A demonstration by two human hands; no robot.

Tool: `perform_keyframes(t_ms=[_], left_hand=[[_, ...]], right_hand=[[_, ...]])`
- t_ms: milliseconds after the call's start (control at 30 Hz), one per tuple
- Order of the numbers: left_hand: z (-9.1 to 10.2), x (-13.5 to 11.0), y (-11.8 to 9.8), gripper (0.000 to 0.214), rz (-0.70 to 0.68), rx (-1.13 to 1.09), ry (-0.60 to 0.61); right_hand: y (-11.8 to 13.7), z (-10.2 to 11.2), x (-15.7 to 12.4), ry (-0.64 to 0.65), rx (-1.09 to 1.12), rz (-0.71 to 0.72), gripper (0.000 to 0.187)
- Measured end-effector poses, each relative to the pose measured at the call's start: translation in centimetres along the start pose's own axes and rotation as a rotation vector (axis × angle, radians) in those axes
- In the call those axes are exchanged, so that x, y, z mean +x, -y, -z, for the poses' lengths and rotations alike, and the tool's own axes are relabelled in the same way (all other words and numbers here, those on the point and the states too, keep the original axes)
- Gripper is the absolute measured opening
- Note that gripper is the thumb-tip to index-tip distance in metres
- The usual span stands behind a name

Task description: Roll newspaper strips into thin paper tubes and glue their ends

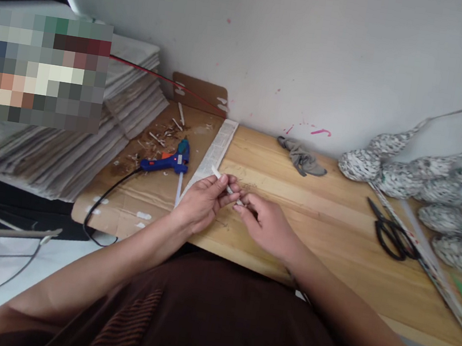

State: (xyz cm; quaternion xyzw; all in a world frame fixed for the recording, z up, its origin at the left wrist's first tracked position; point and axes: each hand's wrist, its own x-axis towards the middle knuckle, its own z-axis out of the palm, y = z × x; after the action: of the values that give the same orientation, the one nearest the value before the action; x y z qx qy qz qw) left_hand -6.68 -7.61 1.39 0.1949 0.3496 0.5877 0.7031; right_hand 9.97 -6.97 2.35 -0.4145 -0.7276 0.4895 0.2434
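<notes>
Between my two hands is a thin, whitish rolled paper tube (pixel 216 172), its pale tip sticking out past the left thumb. My left hand (pixel 204 203) pinches it between thumb and fingers. Close beside it, my right hand (pixel 265 223) has its fingers closed on the lower right end, which is partly hidden. A flat stack of printed newspaper strips (pixel 216 147) lies just behind and to the left of my left hand. Farther left, a blue hot glue gun (pixel 167 162) rests on a cardboard sheet (pixel 121 211), a white glue stick (pixel 179 188) showing below its back end.
Tall newspaper stacks (pixel 137 101) stand at the left. A grey crumpled cloth (pixel 302 158) lies by the wall. On the right are black-handled scissors (pixel 392 237), long paper rods (pixel 436 276) and several bulb-shaped woven paper pieces (pixel 401 180). The glue gun's black cord (pixel 98 202) hangs over the front edge.
</notes>
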Motion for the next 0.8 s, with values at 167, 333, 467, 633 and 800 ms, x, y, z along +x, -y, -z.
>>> perform_keyframes(t_ms=[167, 333, 467, 633, 800], left_hand=[[-0.3, -0.1, -0.4, 0.015, 0.035, -0.014, -0.014], [-0.4, -0.2, -0.5, 0.012, 0.007, 0.012, -0.049], [-0.2, -0.2, -0.4, 0.012, -0.025, 0.031, -0.077], [-0.3, -0.3, -0.2, 0.015, -0.026, 0.021, -0.109], [-0.1, -0.4, -0.3, 0.016, -0.038, 0.000, -0.110]], right_hand=[[0.0, -0.2, 0.1, 0.166, 0.227, -0.132, 0.030], [-0.1, -0.5, 0.2, 0.049, -0.052, 0.023, 0.026], [0.3, -0.9, -0.1, -0.051, -0.354, 0.150, 0.023], [0.6, -1.6, -0.3, -0.058, -0.375, 0.127, 0.022], [0.4, -1.8, -0.1, -0.083, -0.296, 0.093, 0.025]])
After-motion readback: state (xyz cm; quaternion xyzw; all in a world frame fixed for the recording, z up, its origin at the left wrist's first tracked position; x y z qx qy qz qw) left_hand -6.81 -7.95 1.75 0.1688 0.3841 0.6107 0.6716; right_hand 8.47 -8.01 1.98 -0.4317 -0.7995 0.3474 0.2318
